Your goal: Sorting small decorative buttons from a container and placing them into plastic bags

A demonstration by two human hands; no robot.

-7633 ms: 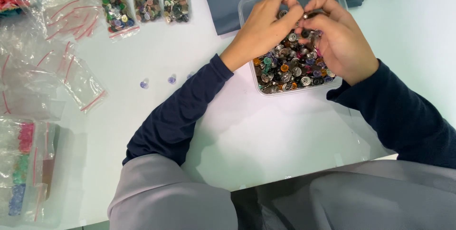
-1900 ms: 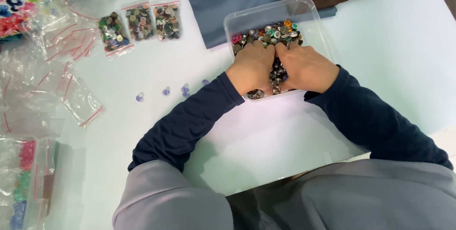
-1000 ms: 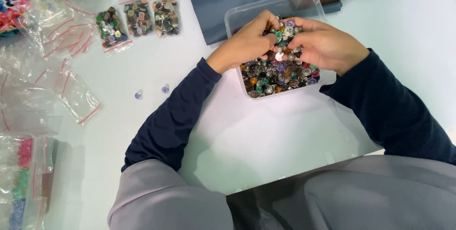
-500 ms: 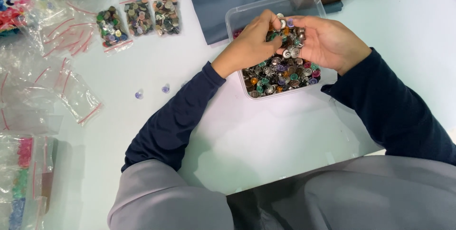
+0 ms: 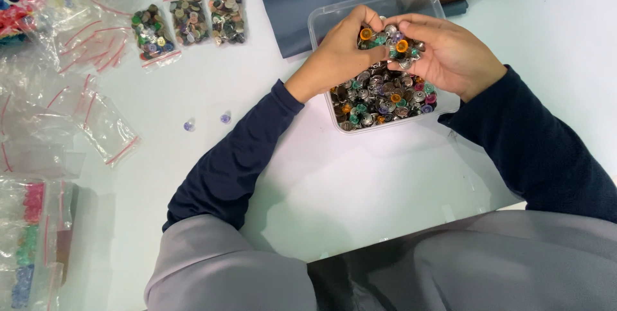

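Head view: left hand (image 5: 339,60) and right hand (image 5: 450,54) meet over a clear plastic tub (image 5: 334,18), fingers cupped around a small heap of mixed metal buttons (image 5: 389,41); which hand bears the load is hard to tell. More buttons fill the tub below. Nearby on the white table (image 5: 360,182): three filled zip bags (image 5: 189,20), two loose lilac beads (image 5: 205,121), empty bags (image 5: 106,128).

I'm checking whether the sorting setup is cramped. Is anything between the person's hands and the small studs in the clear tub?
Nothing visible. The clear tub is open-topped, and both the left hand and right hand are over it, already holding a few of the studs above the pile.
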